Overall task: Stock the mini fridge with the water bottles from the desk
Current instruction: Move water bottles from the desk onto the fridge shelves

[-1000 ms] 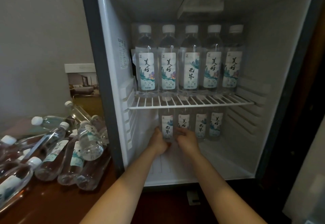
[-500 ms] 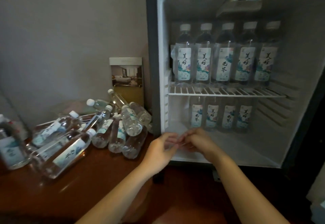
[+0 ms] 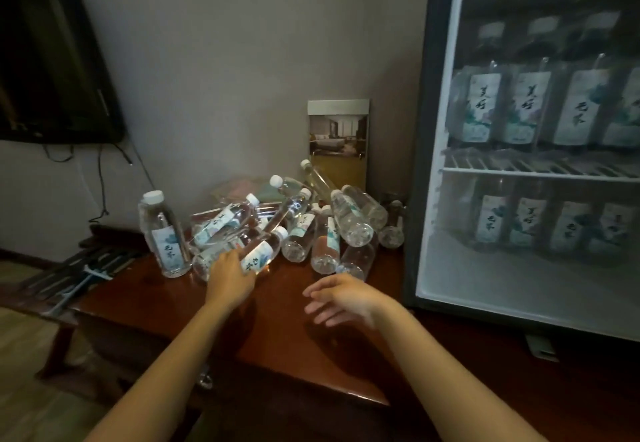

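Note:
Several clear water bottles with white caps lie in a pile (image 3: 349, 219) on the dark wooden desk (image 3: 284, 330); one more bottle (image 3: 166, 233) stands upright at the pile's left. My left hand (image 3: 228, 273) lies over the nearest lying bottle (image 3: 259, 256), fingers curled round its middle. My right hand (image 3: 343, 297) hovers above the desk, fingers relaxed and holding nothing. The mini fridge (image 3: 429, 164) stands open at the right. One row of bottles (image 3: 526, 109) stands on its wire shelf (image 3: 519, 167) and another row (image 3: 530, 226) on its floor.
A photo card (image 3: 337, 136) leans on the wall behind the pile. A dark screen (image 3: 48, 60) with hanging cables is mounted at upper left. Lower left, a low stand holds long thin items (image 3: 76, 271). The desk's front edge is near my forearms.
Both hands have left the fridge's lower compartment and moved left over the desk. The view swung left with them. My left hand has come down onto a lying bottle.

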